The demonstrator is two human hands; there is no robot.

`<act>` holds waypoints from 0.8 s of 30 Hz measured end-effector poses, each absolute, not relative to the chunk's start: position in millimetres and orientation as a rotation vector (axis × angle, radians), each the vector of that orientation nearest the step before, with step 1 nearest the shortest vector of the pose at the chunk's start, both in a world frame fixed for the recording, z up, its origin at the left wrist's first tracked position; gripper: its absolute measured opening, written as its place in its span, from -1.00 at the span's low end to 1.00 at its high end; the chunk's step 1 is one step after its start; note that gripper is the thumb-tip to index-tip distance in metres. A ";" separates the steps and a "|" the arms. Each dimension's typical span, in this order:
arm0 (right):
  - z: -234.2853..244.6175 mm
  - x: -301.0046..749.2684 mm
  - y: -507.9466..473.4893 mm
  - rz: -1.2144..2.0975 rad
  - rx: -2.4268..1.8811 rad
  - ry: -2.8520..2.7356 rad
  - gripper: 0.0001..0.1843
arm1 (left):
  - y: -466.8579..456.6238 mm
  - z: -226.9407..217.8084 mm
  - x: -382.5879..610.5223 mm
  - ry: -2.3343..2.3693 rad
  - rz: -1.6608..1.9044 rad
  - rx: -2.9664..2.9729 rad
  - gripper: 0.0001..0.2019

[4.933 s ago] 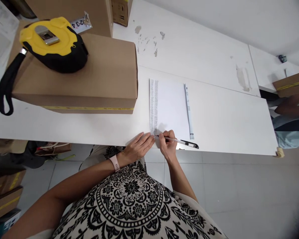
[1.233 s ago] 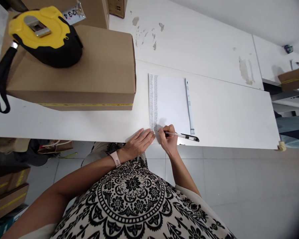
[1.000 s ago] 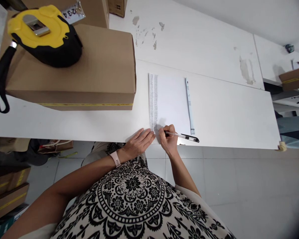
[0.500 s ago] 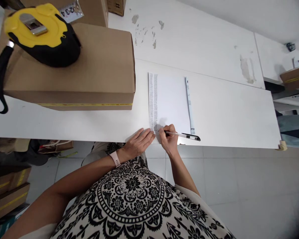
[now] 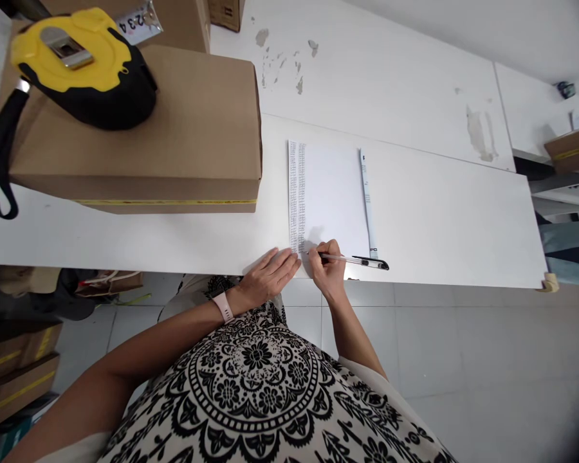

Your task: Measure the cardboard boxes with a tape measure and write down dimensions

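Note:
A sheet of white paper (image 5: 335, 193) lies on the white table (image 5: 444, 218), with two narrow columns of small handwriting down its left side. My right hand (image 5: 327, 267) grips a black-capped pen (image 5: 354, 259), its tip on the paper near the bottom of the second column. Flat at the sheet's lower left corner rests my left hand (image 5: 270, 276), fingers stretched out and touching the edge. A pale blue printed strip (image 5: 368, 206) runs along the sheet's right side.
A brown cardboard box (image 5: 188, 122) stands at the left, with a yellow and black tape measure (image 5: 84, 67) on top. Farther right, a shelf holds another taped box (image 5: 574, 148). The table's front edge has a beige corner guard (image 5: 550, 283). More boxes (image 5: 19, 379) sit low at left.
The pen has tilted very slightly in my right hand. My left hand stays in place, and the view has shifted a little.

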State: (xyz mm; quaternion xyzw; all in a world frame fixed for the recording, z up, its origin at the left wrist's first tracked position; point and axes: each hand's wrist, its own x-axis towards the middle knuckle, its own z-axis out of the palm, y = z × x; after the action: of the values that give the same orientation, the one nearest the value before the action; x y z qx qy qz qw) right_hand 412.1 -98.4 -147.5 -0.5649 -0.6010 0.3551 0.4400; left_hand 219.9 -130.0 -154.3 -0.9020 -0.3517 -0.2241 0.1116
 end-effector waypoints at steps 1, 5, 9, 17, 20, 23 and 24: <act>-147.6 412.1 -98.5 0.882 -1.405 -1.484 -0.70 | -130.2 -154.8 219.8 -1.037 -0.659 -2.653 -0.64; -146.8 411.8 -98.1 0.870 -1.408 -1.475 -0.71 | -130.5 -155.2 219.1 -1.040 -0.650 -2.664 -0.64; -145.8 411.1 -97.4 0.873 -1.403 -1.478 -0.70 | -130.1 -153.7 218.9 -1.033 -0.651 -2.663 -0.63; -147.0 411.6 -98.0 0.849 -1.410 -1.498 -0.71 | -130.0 -153.6 219.0 -1.048 -0.676 -2.683 -0.62; -146.9 412.3 -98.7 0.858 -1.406 -1.507 -0.71 | -130.2 -154.1 218.5 -1.088 -0.677 -2.728 -0.62; -146.7 412.1 -98.8 0.859 -1.415 -1.498 -0.70 | -130.7 -154.7 218.4 -1.078 -0.665 -2.725 -0.63; -146.7 411.8 -98.6 0.856 -1.418 -1.493 -0.70 | -130.9 -155.0 218.4 -1.074 -0.661 -2.723 -0.63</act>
State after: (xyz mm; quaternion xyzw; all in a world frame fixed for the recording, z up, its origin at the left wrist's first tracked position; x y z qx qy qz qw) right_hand 411.8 -98.6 -146.7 -0.5709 -0.6013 0.3448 0.4401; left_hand 218.4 -130.9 -155.0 -0.9051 -0.3571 -0.2198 0.0703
